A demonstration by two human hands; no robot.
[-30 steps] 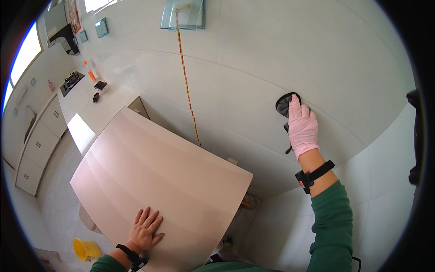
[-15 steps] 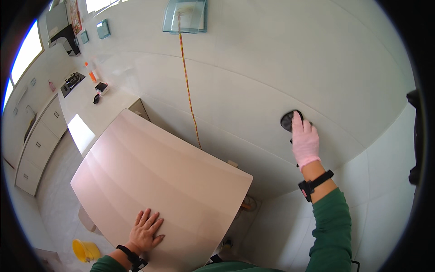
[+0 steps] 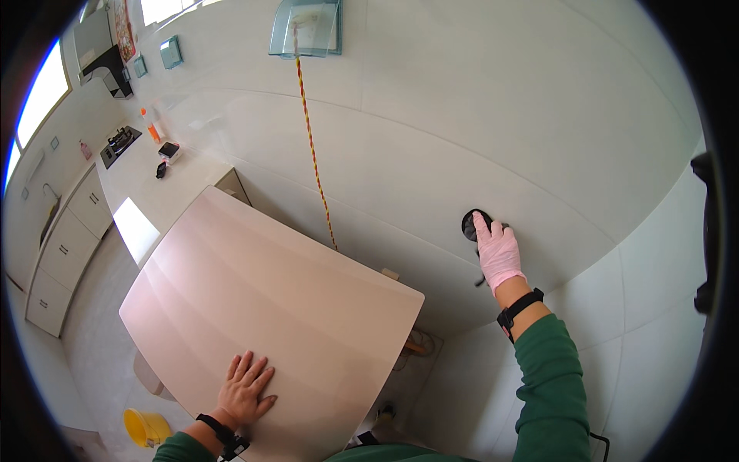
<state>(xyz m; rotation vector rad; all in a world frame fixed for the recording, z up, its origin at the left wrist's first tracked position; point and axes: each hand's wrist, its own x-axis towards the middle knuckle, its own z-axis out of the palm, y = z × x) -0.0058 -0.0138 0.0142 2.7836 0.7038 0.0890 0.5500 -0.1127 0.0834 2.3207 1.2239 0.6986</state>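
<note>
My right hand (image 3: 499, 250), in a pink glove, grips a round black pad (image 3: 472, 227) against the white tiled wall (image 3: 462, 92), with a dark piece hanging below it. My bare left hand (image 3: 243, 393) lies flat, fingers spread, on a large pale pink tabletop or panel (image 3: 262, 292) that stands close to the wall. A twisted red and yellow cord (image 3: 312, 146) hangs down the wall from a clear-covered socket (image 3: 304, 27), left of my right hand, and passes out of sight behind the pink panel.
At the left a white counter (image 3: 181, 185) holds a hob (image 3: 121, 145), an orange bottle (image 3: 150, 125) and small black items (image 3: 168, 152). White cabinets (image 3: 69, 239) line the far left. A yellow bucket (image 3: 146, 426) stands on the floor at the lower left.
My right hand has slid down the wall with the black pad, most recently also to the left. My left hand stays in place on the pink surface.
</note>
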